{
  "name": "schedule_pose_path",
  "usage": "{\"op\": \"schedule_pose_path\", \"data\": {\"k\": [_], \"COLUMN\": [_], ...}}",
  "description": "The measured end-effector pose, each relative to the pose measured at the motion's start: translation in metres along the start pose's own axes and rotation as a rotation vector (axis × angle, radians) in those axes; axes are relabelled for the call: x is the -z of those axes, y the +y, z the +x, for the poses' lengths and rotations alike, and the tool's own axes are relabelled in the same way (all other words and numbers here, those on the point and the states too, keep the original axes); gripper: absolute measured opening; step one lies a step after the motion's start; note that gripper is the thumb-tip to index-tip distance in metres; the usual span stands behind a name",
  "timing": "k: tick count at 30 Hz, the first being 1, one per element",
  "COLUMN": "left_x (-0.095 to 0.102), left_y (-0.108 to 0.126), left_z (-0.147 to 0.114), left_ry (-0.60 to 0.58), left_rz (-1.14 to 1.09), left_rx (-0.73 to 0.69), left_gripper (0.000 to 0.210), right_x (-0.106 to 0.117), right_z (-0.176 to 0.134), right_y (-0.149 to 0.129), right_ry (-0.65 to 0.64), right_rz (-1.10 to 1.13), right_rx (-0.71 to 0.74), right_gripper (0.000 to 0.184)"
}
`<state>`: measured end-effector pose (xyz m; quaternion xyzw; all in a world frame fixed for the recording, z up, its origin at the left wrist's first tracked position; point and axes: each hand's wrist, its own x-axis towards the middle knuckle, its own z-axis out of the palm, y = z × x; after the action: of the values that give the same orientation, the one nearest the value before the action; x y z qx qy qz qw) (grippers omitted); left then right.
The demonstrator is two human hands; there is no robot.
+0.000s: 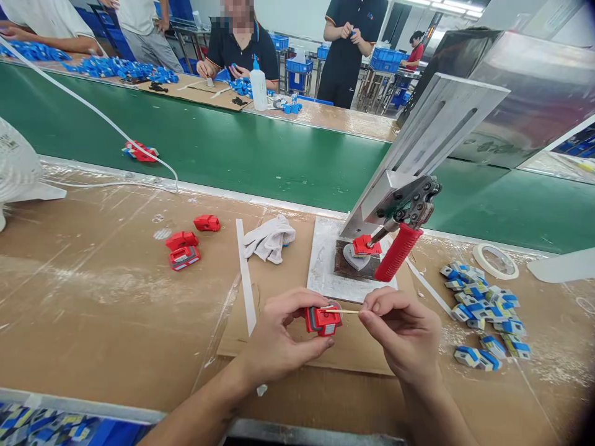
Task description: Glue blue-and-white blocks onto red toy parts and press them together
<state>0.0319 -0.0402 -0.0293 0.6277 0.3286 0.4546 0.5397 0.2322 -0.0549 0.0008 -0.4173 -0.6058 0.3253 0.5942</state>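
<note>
My left hand (283, 331) grips a small red and grey plastic toy vehicle body (320, 320) between thumb and fingers, above a cardboard sheet (357, 359). Pinched in my right hand (406, 331) is a thin wooden stick (346, 311), its tip against the upper face of the red piece. Just beyond my hands stands a press clamp with a red handle (398, 253) on a metal plate (320, 260). Under its plunger sits another red piece (365, 245). Three red pieces (185, 257) lie on the table to the left.
A white glove (270, 238) lies behind my left hand. Many blue and grey pieces (488, 310) and a tape roll (496, 261) are on the right. A green conveyor belt (255, 161) crosses behind, carrying a red cluster (140, 152). People work beyond, near a white bottle (258, 87).
</note>
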Motion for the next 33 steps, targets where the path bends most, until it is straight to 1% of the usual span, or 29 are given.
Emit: {"op": "schedule_pose_path", "data": {"k": [6,8,10,11,13,16,18,20,23,27,29,32,33], "left_x": [0.003,0.003,0.004,0.005,0.006,0.01,0.012,0.013,0.013,0.012,0.011,0.008,0.007], "left_y": [0.002,0.002,0.0,-0.001,-0.003,-0.008,-0.011,-0.013,-0.013,-0.012,-0.01,-0.008,-0.007], "left_z": [0.0,-0.001,-0.001,-0.001,-0.001,0.0,0.0,0.0,0.0,0.001,0.001,0.002,0.002], "left_ry": [0.059,0.064,0.064,0.066,0.086,0.133,0.156,0.169,0.178,0.178,0.173,0.151,0.139], "left_rz": [0.165,0.173,0.17,0.169,0.169,0.16,0.156,0.163,0.172,0.191,0.222,0.275,0.292], "left_rx": [-0.026,-0.029,-0.035,-0.038,-0.039,-0.004,0.023,0.032,0.043,0.062,0.055,0.011,-0.011], "left_gripper": [0.034,0.033,0.031,0.03,0.028,0.027,0.027,0.027,0.028,0.025,0.025,0.025,0.024], "right_x": [0.003,0.006,0.014,0.018,0.026,0.029,0.024,0.017,0.013,0.018,0.022,0.02,0.018], "right_z": [-0.003,-0.003,-0.002,-0.002,-0.001,0.0,0.0,0.001,0.002,0.002,0.0,-0.002,-0.002], "right_y": [0.003,0.002,0.002,0.002,0.004,0.013,0.019,0.024,0.027,0.022,0.019,0.015,0.014], "right_ry": [-0.017,-0.025,-0.022,-0.043,-0.153,-0.371,-0.437,-0.452,-0.43,-0.396,-0.317,-0.117,-0.069], "right_rz": [-0.091,-0.09,-0.084,-0.094,-0.172,-0.399,-0.494,-0.515,-0.51,-0.458,-0.316,-0.026,0.045], "right_rx": [0.021,0.033,0.035,0.028,-0.014,-0.093,-0.092,-0.072,-0.085,-0.161,-0.201,-0.206,-0.205], "right_gripper": [0.021,0.021,0.021,0.02,0.017,0.012,0.012,0.011,0.011,0.012,0.012,0.015,0.016]}}
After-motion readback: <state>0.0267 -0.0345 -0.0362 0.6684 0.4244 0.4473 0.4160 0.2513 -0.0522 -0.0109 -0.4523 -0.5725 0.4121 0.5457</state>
